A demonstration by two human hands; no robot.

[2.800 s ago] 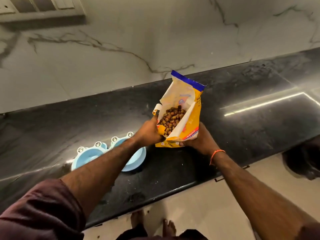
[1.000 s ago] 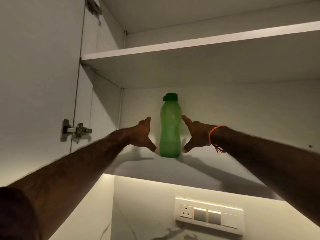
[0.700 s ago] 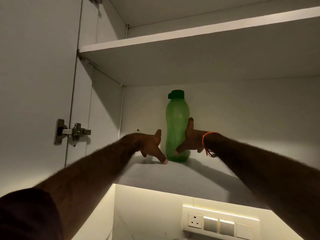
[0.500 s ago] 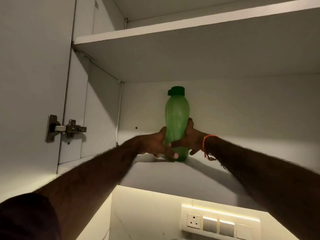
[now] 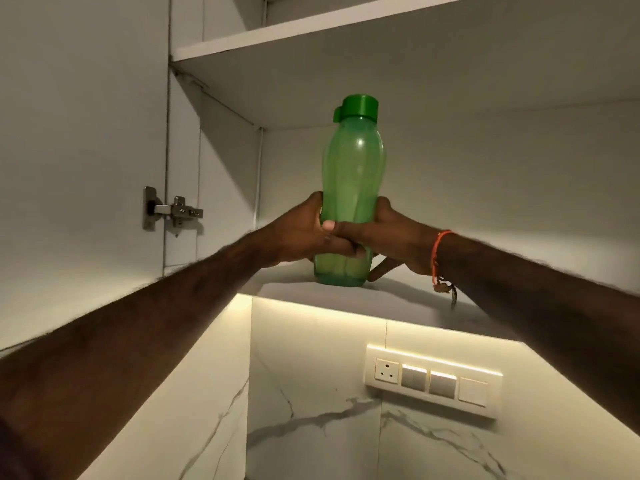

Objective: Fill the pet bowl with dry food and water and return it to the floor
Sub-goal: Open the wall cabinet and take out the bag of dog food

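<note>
A translucent green water bottle [image 5: 354, 168] with a green cap stands upright at the front of the lower shelf [image 5: 398, 296] of an open wall cabinet. Both my hands are wrapped around its lower half. My left hand [image 5: 304, 233] grips it from the left, my right hand [image 5: 391, 237] from the right, with an orange thread on that wrist. The bottle's base sits at or just above the shelf; I cannot tell which. The pet bowl and the food bag are out of view.
The cabinet door [image 5: 79, 150] stands open on the left, its metal hinge [image 5: 171, 211] showing. An upper shelf [image 5: 311, 32] spans above the bottle. Below, a lit marble wall carries a socket and switch plate [image 5: 433, 381].
Both hands closed around the green bottle after reaching up beside it. It has come forward toward the shelf's front edge. Before that, my view rose from the counter to the cabinet.
</note>
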